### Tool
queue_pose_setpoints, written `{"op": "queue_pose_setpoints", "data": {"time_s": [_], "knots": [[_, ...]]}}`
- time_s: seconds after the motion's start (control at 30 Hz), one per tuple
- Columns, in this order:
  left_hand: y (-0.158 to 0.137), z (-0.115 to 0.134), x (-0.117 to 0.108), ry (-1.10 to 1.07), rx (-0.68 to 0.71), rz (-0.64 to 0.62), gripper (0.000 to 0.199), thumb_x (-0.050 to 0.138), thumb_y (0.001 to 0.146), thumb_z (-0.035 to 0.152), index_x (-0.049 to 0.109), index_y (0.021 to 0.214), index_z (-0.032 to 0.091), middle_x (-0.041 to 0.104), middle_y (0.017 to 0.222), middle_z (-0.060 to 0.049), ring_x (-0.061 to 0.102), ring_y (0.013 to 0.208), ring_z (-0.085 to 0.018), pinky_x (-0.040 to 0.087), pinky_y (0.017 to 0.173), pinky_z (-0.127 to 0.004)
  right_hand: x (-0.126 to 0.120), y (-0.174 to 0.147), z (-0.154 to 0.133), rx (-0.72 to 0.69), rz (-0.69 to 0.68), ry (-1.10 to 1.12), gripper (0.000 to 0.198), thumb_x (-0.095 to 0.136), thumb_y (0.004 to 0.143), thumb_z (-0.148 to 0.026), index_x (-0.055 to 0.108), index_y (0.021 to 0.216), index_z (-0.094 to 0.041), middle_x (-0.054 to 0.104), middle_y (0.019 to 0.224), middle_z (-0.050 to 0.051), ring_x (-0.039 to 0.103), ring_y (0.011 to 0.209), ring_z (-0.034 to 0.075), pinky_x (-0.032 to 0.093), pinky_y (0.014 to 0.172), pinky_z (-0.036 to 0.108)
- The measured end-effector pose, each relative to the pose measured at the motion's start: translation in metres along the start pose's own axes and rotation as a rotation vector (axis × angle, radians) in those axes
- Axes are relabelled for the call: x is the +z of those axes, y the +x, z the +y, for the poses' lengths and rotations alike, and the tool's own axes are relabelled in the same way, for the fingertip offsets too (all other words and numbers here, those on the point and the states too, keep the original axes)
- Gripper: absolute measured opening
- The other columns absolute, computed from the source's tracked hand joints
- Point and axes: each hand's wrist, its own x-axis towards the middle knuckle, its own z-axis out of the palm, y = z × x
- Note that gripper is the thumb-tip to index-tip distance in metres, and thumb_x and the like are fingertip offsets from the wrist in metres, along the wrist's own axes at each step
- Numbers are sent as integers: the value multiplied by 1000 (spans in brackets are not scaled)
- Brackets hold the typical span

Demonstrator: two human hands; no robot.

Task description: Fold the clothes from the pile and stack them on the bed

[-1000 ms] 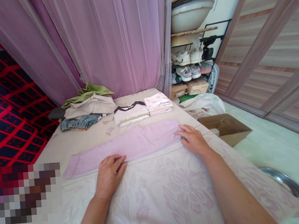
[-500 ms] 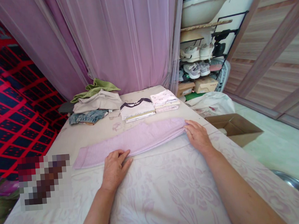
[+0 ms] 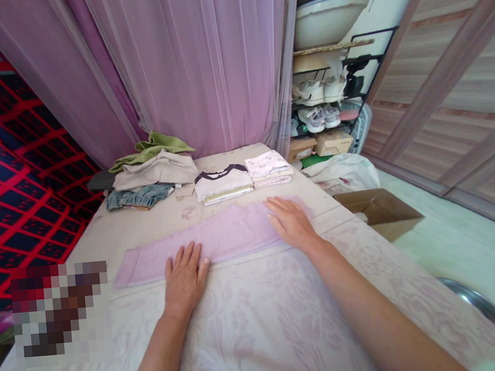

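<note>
A pair of lilac ribbed trousers (image 3: pixel 229 232), folded lengthwise into a long strip, lies across the patterned bed sheet (image 3: pixel 249 311). Flat on its near edge, left of the middle, rests my left hand (image 3: pixel 185 279) with fingers apart. My right hand (image 3: pixel 290 221) lies on the strip's right part, fingers stretched out, covering some of the cloth. Behind the strip sit a folded white top with a dark collar (image 3: pixel 223 183) and a stack of folded pale printed clothes (image 3: pixel 269 168).
At the far left is a loose clothes pile with a green garment (image 3: pixel 152 149), a beige one (image 3: pixel 156 170) and jeans (image 3: pixel 139 197). Right of the bed stand an open cardboard box (image 3: pixel 382 212), a metal basin (image 3: pixel 479 304) and a shoe rack (image 3: pixel 330 96). A purple curtain (image 3: pixel 195 69) hangs behind.
My right hand has let go of the strip's right end and moved left to lie flat on the cloth. My left hand's fingers have straightened onto the fabric. The view has shifted slightly.
</note>
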Motion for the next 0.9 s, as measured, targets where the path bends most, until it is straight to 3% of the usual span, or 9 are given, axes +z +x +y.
{"op": "queue_pose_setpoints", "data": {"time_s": [0.1, 0.17, 0.23, 0.43, 0.57, 0.67, 0.83, 0.9], "knots": [[1, 7, -5, 66, -60, -75, 51, 27, 96, 40, 40, 143, 23, 35, 151, -6, 29, 139, -31, 21, 107, -63, 17, 25, -24, -42, -266, -32, 52, 33, 94, -43, 40, 143, -24, 30, 153, 9, 22, 142, 26, 17, 113, 52], [1, 10, -8, 86, -92, -89, 51, 26, 96, 39, 38, 143, 26, 32, 152, -6, 28, 139, -31, 21, 105, -66, 30, 33, -30, -47, -441, -40, 57, 32, 93, -50, 35, 145, -27, 22, 156, 8, 16, 143, 27, 13, 112, 56], [1, 12, -10, 93, -109, -90, 51, 26, 96, 40, 37, 144, 27, 32, 153, -6, 28, 139, -32, 20, 104, -68, 40, 35, -33, -41, -527, -54, 60, 29, 93, -56, 33, 146, -28, 18, 157, 8, 14, 144, 27, 10, 112, 57], [1, 6, -1, 55, -81, -43, 53, 25, 95, 42, 38, 143, 25, 34, 151, -9, 28, 138, -34, 17, 102, -71, 39, 24, -35, -13, -545, -87, 64, 26, 92, -58, 28, 148, -27, 16, 158, 9, 14, 144, 27, 9, 112, 58], [3, 0, 7, 12, -39, -2, 54, 26, 94, 44, 41, 142, 24, 36, 150, -12, 31, 136, -36, 17, 99, -74, 30, 12, -17, 140, -409, -171, 62, 25, 94, -55, 31, 147, -23, 22, 156, 12, 17, 143, 28, 7, 111, 61], [3, -1, 9, -12, -30, 12, 55, 28, 93, 45, 42, 141, 24, 37, 149, -13, 31, 136, -37, 17, 98, -75, 28, 6, -2, 224, -400, -219, 61, 24, 94, -52, 34, 146, -21, 24, 155, 13, 18, 143, 28, 9, 112, 59], [1, 3, 4, -26, -49, 4, 53, 30, 93, 44, 44, 140, 25, 37, 149, -13, 31, 136, -37, 16, 98, -75, 26, 3, 5, 181, -434, -218, 60, 27, 94, -52, 36, 145, -21, 26, 154, 13, 21, 142, 28, 14, 111, 57], [1, 5, 0, -29, -57, -10, 54, 30, 93, 45, 43, 141, 25, 36, 150, -12, 30, 137, -37, 16, 99, -74, 23, -3, 10, 141, -388, -215, 56, 32, 94, -50, 41, 142, -22, 31, 152, 13, 25, 141, 27, 16, 111, 57]]}}
